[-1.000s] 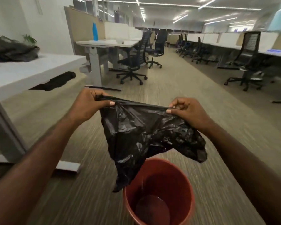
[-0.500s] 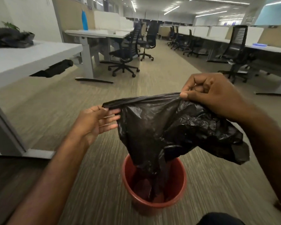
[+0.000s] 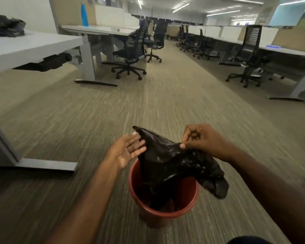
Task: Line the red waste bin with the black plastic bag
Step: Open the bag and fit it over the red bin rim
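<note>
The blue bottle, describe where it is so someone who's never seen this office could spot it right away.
Start at the long row of white desks on the left side of the carpeted aisle. On the second desk back, against the tan partition, stands the blue bottle, tall and upright. It is the only bright blue thing on that side.

A round red waste bin stands upright on the carpet, mouth open. A crumpled, glossy black plastic bag hangs above it, its lower part drooping down inside the bin. One bunched end spills past the bin's right rim; the bag is not yet spread over the rim.
</note>
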{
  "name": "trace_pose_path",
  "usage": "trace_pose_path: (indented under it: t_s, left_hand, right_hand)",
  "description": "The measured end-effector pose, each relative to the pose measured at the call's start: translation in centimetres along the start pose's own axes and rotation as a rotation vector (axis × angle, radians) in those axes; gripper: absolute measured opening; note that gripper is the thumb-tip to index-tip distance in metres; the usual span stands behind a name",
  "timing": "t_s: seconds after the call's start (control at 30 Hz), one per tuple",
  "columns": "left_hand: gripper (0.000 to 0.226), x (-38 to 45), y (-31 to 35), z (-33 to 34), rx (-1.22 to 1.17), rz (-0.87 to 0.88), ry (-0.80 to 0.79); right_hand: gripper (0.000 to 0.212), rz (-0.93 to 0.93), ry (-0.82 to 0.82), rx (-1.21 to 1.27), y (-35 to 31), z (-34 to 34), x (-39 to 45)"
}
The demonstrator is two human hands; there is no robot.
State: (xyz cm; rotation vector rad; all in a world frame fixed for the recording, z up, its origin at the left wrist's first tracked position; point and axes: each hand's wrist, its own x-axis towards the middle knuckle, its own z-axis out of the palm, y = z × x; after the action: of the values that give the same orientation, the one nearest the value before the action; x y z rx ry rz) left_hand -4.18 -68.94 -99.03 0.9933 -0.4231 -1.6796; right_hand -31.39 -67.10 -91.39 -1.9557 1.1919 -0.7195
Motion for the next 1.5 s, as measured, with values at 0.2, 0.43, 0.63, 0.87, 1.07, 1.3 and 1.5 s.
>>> trace_pose_path:
  t_s: [0.2, 0.43, 0.63, 0.87, 1.07, 1.3, 1.5]
  left_hand:
    - [0.106, -0.1, -5.1, -2.1, 0.458, -0.235, -0.145]
    - [0.018, 3.7, -8.5, -1.1, 0.391, -0.185, -0.002]
    - [0.038, 8.3, -9.7, -2.1, 0.009, -0.220, 0.088]
    - [0.021, 15.8, -8.2, -4.7, 0.740, 0.316, 0.390]
    - [0.015, 21.2, -8.4, -6.5, 1.271, 0.401, 0.526]
    - [0.035, 23.5, -9.5, -10.6, 1.251, -0.079, 0.399]
    - [0.052, 19.7, -8.7, -13.0, 1.138, -0.041, 0.107]
  right_hand:
    - [0.015, -0.023, -0.110, 0.000, 2.0, 5.6, 0.3]
    - [0.035, 0.124, -0.191, 0.124, 8.7, 10.2, 0.7]
    - [0.039, 0.528, -0.062, 0.550, 15.7, 9.2, 1.7]
    - [0.017, 0.494, 0.250, 0.295, 21.4, 4.4, 6.1]
    - [0.011, 0.494, 0.510, -0.054, 28.4, 3.4, 9.2]
    - [0.020, 0.580, 0.306, -0.243, 33.5, 5.6, 6.6]
    - [0.026, 0.584, 0.374, 0.004, 31.6, 4.2, 3.1]
